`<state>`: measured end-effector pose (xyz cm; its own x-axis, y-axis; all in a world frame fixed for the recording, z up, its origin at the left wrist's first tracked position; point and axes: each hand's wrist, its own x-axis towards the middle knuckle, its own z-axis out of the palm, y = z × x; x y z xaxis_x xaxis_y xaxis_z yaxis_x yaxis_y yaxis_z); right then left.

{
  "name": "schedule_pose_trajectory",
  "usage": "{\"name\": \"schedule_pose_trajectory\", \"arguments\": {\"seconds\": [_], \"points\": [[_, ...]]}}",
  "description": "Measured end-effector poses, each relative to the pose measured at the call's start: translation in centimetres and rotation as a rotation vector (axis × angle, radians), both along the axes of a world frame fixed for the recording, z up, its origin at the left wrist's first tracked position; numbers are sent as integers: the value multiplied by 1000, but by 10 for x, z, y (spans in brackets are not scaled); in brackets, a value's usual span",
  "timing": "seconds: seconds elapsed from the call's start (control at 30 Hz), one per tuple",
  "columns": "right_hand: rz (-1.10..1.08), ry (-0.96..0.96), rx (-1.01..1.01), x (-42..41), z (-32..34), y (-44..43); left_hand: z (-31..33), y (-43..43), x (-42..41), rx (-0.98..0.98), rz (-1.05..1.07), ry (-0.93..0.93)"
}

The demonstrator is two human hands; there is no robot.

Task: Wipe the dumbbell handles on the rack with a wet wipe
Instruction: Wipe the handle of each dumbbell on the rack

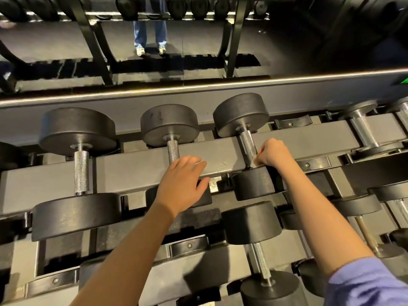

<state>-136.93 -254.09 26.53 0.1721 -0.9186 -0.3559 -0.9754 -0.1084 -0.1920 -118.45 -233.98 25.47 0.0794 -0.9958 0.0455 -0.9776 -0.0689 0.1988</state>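
Dumbbell handles lie across two rack tiers. Nearest, a lower-tier handle point(261, 263) sits beside the right forearm, untouched. On the upper tier, the left hand point(181, 184) rests flat over the near end of the middle handle point(173, 151), fingers straight and close together, gripping nothing. The right hand point(272, 154) is curled round the near end of the right handle point(247, 142), fingers clamped. The wet wipe is not plainly visible and is presumably inside the fist.

Risk: the knuckles sit just beside the near head point(254, 183) and above the rack beam point(132, 171), so a short stroke may scrape skin or leave the handle's ends unwiped. A bunched wipe could also drop between the heads.

Room exists along the handle toward the far head point(240, 113). The left handle point(81, 173) lies exposed, well apart. Beyond is a mirror point(198, 51).
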Motion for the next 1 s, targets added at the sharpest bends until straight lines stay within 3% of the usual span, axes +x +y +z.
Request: {"name": "schedule_pose_trajectory", "arguments": {"seconds": [0.13, 0.23, 0.4, 0.47, 0.67, 0.83, 0.9, 1.0], "points": [[1, -191, -230, 11, -6, 0, -1, 0, 0, 14, 5, -9], [3, -296, -262, 14, -6, -7, -2, 0, 0, 10, 6, -4], [68, -74, -109, 2, -11, -4, -3, -1, 0, -6, 16, 10], [83, -74, -109, 3, -12, -2, -4, -1, 0, -16, 11, 11], [60, -367, -357, 39, -9, -14, -5, -1, 0, -21, 23, 15], [-102, -518, -481, 58, -15, -16, -3, -1, 0, -26, 23, 29], [-116, -497, -465, 58, -16, -16, -3, -1, 0, -29, 19, 34], [-46, -280, -370, 50, -17, -11, -4, -1, 1, -41, 20, 38]]}}
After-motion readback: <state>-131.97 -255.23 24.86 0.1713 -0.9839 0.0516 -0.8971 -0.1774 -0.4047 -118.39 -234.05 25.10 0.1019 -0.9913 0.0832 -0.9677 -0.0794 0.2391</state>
